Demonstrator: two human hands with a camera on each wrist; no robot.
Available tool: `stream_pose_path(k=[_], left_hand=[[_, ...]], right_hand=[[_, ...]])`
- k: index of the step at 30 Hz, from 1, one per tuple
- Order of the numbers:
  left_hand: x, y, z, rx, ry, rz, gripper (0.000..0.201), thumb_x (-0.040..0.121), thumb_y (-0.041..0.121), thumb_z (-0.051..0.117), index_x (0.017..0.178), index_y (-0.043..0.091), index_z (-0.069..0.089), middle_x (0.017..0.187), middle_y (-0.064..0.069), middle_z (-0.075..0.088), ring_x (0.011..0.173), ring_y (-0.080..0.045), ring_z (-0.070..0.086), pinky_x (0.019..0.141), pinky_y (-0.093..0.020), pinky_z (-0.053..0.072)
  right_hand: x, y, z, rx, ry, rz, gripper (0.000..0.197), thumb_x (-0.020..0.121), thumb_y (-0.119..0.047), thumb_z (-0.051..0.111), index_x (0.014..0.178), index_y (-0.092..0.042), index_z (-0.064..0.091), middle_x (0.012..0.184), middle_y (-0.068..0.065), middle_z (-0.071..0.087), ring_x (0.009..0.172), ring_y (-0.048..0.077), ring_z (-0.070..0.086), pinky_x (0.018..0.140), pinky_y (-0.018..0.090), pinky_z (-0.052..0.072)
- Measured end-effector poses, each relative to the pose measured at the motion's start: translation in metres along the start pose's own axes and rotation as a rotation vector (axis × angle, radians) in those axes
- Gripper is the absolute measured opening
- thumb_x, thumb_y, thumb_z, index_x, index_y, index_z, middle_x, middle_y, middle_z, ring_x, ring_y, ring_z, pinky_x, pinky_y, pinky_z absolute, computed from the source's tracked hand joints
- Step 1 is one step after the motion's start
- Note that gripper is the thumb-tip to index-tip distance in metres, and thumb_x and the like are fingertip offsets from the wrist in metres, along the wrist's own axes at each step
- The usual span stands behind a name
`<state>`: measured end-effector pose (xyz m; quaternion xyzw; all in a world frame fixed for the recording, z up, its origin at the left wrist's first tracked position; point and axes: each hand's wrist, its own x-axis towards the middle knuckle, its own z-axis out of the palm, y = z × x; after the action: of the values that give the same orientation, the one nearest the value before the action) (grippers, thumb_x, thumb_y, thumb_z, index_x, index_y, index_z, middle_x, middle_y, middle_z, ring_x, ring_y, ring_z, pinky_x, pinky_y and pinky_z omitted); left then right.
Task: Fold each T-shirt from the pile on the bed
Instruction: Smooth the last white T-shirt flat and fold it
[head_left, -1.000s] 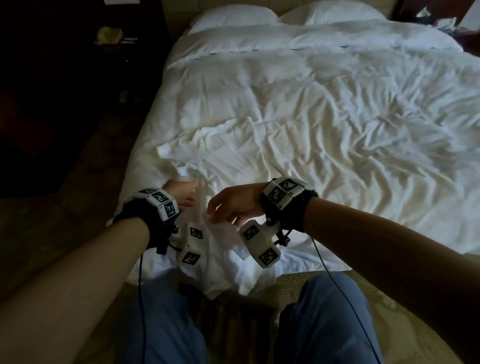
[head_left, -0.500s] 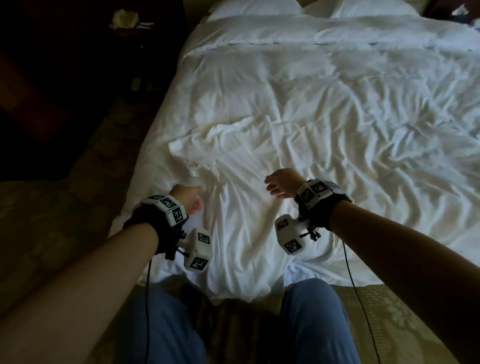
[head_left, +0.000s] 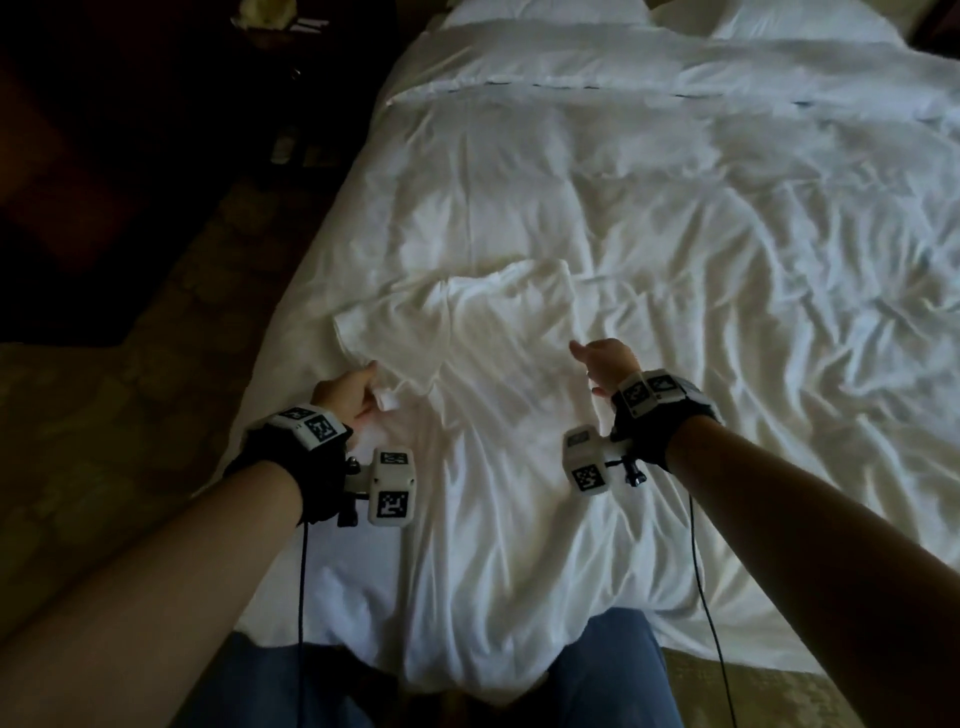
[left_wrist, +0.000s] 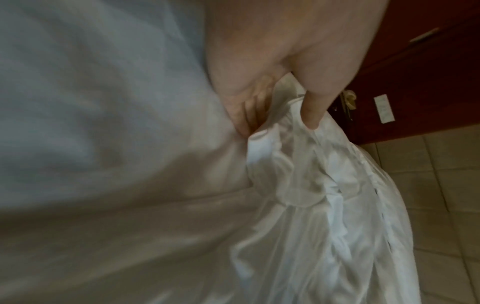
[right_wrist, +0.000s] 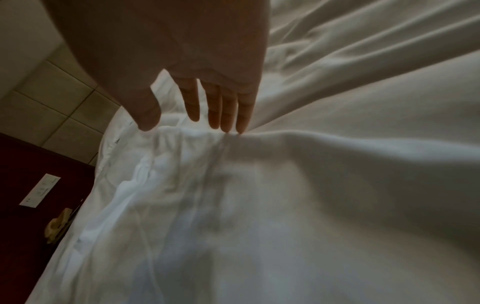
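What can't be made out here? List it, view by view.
- Head view: the T-shirt blends into the white bed; its near hem cannot be traced. The left hand covers its own grip on the fabric.
- Head view: the dark nightstand items at top left are too dim to identify.
- Left wrist view: motion blur smears the bedding; which part of the shirt is pinched is unclear.
- Right wrist view: the right hand has straight fingers; the cloth below is blurred.

The T-shirt (head_left: 483, 332) is thin, matt white cloth, creased, lying on a rumpled white cloth duvet (head_left: 675, 218) beside dark, glossy reddish wood furniture (left_wrist: 415, 72).
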<state>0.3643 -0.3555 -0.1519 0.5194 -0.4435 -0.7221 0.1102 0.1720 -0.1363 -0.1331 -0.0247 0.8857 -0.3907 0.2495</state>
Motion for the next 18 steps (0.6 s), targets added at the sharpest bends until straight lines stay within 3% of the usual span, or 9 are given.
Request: stream_pose_path(k=[2, 5, 8, 11, 13, 14, 16, 17, 18], left_hand=[[0.015, 0.007, 0.005, -0.054, 0.022, -0.022, 0.025, 0.087, 0.023, 0.068, 0.095, 0.000, 0.063, 0.103, -0.015, 0.063, 0.089, -0.027, 0.063, 0.087, -0.045, 0.054], [0.035, 0.016, 0.015, -0.055, 0.039, -0.036, 0.039, 0.080, 0.033, 0.074, 0.104, 0.004, 0.065, 0.112, -0.015, 0.064, 0.102, -0.035, 0.063, 0.088, -0.055, 0.051], [0.055, 0.023, 0.024, -0.005, 0.183, 0.017, 0.051, 0.080, 0.037, 0.074, 0.118, 0.006, 0.061, 0.110, -0.010, 0.064, 0.099, -0.034, 0.062, 0.079, -0.043, 0.052], [0.071, 0.027, 0.029, 0.071, 0.248, 0.180, 0.038, 0.080, 0.019, 0.073, 0.112, 0.002, 0.062, 0.096, -0.011, 0.066, 0.088, -0.031, 0.065, 0.058, -0.025, 0.052], [0.080, 0.033, 0.030, 0.078, 0.278, 0.261, 0.041, 0.078, 0.007, 0.072, 0.117, 0.003, 0.058, 0.101, -0.009, 0.063, 0.093, -0.027, 0.063, 0.067, -0.028, 0.049], [0.082, 0.037, 0.032, 0.072, 0.294, 0.309, 0.046, 0.077, 0.001, 0.070, 0.121, 0.005, 0.055, 0.105, -0.007, 0.061, 0.096, -0.025, 0.060, 0.073, -0.029, 0.048], [0.087, 0.048, 0.033, 0.095, 0.329, 0.404, 0.052, 0.078, -0.004, 0.065, 0.127, 0.009, 0.051, 0.113, -0.005, 0.056, 0.099, -0.020, 0.055, 0.078, -0.026, 0.045], [0.090, 0.054, 0.034, 0.106, 0.330, 0.441, 0.054, 0.080, -0.003, 0.063, 0.129, 0.010, 0.049, 0.116, -0.004, 0.054, 0.100, -0.018, 0.053, 0.079, -0.023, 0.043], [0.093, 0.061, 0.035, 0.117, 0.334, 0.484, 0.054, 0.081, -0.002, 0.062, 0.132, 0.012, 0.047, 0.118, -0.002, 0.052, 0.101, -0.016, 0.051, 0.079, -0.021, 0.042]], right_hand=[[0.021, -0.005, 0.006, 0.055, 0.007, 0.025, 0.052, 0.089, -0.044, 0.057, 0.123, -0.005, 0.052, 0.111, 0.008, 0.053, 0.101, 0.026, 0.054, 0.088, 0.038, 0.045], [0.047, -0.015, 0.012, 0.147, 0.042, 0.059, 0.068, 0.087, -0.041, 0.063, 0.140, -0.006, 0.037, 0.135, 0.014, 0.049, 0.120, 0.032, 0.051, 0.095, 0.037, 0.042], [0.077, -0.028, 0.015, 0.181, 0.054, 0.061, 0.070, 0.088, -0.039, 0.062, 0.142, -0.006, 0.032, 0.136, 0.014, 0.047, 0.121, 0.032, 0.050, 0.093, 0.035, 0.042], [0.100, -0.041, 0.015, 0.196, -0.016, 0.088, 0.068, 0.085, -0.050, 0.060, 0.132, -0.002, 0.048, 0.125, 0.015, 0.058, 0.111, 0.034, 0.058, 0.092, 0.036, 0.047], [0.112, -0.044, 0.016, 0.295, -0.078, 0.143, 0.072, 0.073, -0.059, 0.068, 0.119, -0.005, 0.058, 0.112, 0.013, 0.065, 0.099, 0.034, 0.063, 0.090, 0.044, 0.051], [0.119, -0.045, 0.018, 0.386, -0.107, 0.177, 0.068, 0.070, -0.057, 0.072, 0.114, -0.006, 0.060, 0.105, 0.012, 0.067, 0.093, 0.033, 0.064, 0.083, 0.045, 0.054], [0.123, -0.054, 0.019, 0.512, -0.159, 0.151, 0.036, 0.083, -0.037, 0.069, 0.104, -0.008, 0.062, 0.090, 0.010, 0.067, 0.083, 0.030, 0.066, 0.066, 0.039, 0.057], [0.127, -0.061, 0.018, 0.528, -0.154, 0.104, 0.019, 0.089, -0.027, 0.062, 0.097, -0.010, 0.062, 0.084, 0.008, 0.065, 0.084, 0.030, 0.065, 0.062, 0.035, 0.057], [0.131, -0.068, 0.015, 0.529, -0.124, 0.032, 0.011, 0.092, -0.022, 0.057, 0.091, -0.011, 0.062, 0.082, 0.006, 0.064, 0.088, 0.030, 0.065, 0.067, 0.034, 0.056]])
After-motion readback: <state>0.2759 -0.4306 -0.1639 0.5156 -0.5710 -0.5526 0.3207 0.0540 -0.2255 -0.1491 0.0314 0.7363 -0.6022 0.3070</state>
